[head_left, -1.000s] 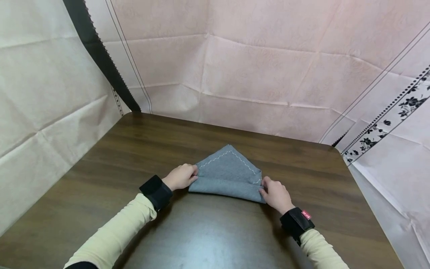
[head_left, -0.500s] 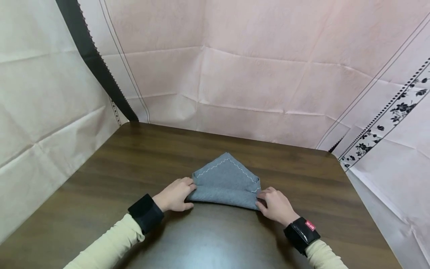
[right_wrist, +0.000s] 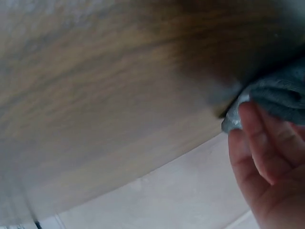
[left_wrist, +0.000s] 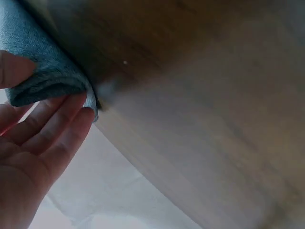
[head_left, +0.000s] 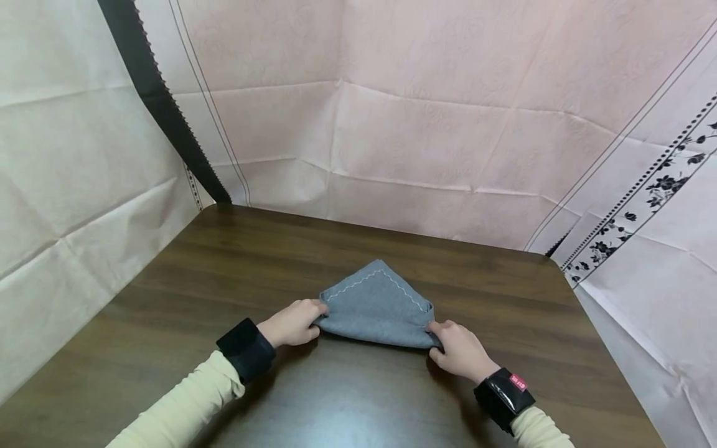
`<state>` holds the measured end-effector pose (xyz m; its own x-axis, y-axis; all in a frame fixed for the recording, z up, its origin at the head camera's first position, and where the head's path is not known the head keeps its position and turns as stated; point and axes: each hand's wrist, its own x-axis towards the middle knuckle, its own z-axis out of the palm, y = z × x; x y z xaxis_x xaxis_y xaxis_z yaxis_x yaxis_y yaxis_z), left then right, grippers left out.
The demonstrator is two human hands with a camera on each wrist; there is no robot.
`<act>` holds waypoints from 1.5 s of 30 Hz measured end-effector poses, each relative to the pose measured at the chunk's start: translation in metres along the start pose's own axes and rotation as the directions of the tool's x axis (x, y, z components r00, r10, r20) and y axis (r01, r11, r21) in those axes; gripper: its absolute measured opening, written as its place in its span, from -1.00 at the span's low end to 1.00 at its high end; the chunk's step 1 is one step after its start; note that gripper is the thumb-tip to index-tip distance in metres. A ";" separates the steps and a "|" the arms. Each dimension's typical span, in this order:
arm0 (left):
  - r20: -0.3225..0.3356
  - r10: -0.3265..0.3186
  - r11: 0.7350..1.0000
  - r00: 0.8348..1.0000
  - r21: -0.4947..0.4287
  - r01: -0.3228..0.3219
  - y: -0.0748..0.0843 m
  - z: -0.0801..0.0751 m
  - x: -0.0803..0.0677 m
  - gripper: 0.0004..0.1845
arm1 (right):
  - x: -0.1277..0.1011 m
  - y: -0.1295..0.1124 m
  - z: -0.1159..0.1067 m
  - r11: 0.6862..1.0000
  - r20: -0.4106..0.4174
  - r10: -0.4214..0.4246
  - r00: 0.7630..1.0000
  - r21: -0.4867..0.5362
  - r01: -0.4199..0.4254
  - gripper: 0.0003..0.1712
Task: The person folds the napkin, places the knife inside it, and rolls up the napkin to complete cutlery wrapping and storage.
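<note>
A grey-blue cloth [head_left: 375,305] with white wavy stitching lies on the table, its far part ending in a point and its near edge folded over into a thick roll. My left hand [head_left: 294,322] pinches the left end of that roll. In the left wrist view, the thumb lies on the layered cloth [left_wrist: 43,67] and the other fingers [left_wrist: 62,119] are beneath it. At the opposite end, my right hand [head_left: 462,350] holds the roll's right corner. The right wrist view shows its fingers [right_wrist: 262,143] against the cloth's layers; the right thumb is hidden there.
The dark brown wooden table [head_left: 269,242] has rounded far corners. Creased pale sheeting [head_left: 414,124] hangs behind it and along both sides, with a black band [head_left: 162,106] at left and a floral strip [head_left: 633,218] at right.
My left fingers spread at the cloth's left edge, then closed on it again. The near fold has become rounder and its stitched lower right corner is tucked in. The head view has tilted slightly.
</note>
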<state>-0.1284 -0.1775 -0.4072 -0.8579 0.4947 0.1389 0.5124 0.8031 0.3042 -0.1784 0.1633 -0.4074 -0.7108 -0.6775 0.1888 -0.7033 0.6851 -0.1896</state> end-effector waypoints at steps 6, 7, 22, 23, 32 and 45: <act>-0.017 -0.007 0.979 1.000 -0.204 0.003 -0.008 -0.003 -0.004 -0.74 | -0.001 0.011 -0.005 0.979 0.034 0.005 0.999 0.205 -0.012 -0.73; -0.017 -0.013 0.972 1.000 -0.234 0.008 -0.009 -0.004 -0.004 -0.73 | -0.001 0.012 -0.006 0.969 0.034 0.007 0.999 0.245 -0.015 -0.74; -0.119 -0.198 0.967 0.973 -0.185 0.174 -0.013 -0.006 0.017 -0.81 | 0.024 0.010 -0.010 0.910 0.050 0.292 0.955 0.292 -0.294 -0.70; -0.110 -0.220 0.964 0.969 -0.175 0.199 -0.012 -0.006 0.019 -0.81 | 0.026 0.010 -0.009 0.914 0.052 0.308 0.950 0.261 -0.311 -0.69; -0.089 -0.357 0.932 0.930 0.023 0.361 -0.012 0.001 0.032 -0.85 | 0.035 0.011 -0.006 0.913 0.063 0.405 0.912 0.033 -0.408 -0.69; -0.156 -0.077 0.988 0.985 0.123 0.096 -0.008 0.000 0.029 -0.77 | 0.034 0.010 0.012 0.994 -0.243 0.051 0.969 -0.079 -0.072 -0.85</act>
<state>-0.1578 -0.1693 -0.4058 -0.8902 0.3739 0.2602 0.4283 0.8816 0.1984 -0.2097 0.1441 -0.4144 -0.7240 -0.5567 0.4073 -0.6481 0.7511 -0.1255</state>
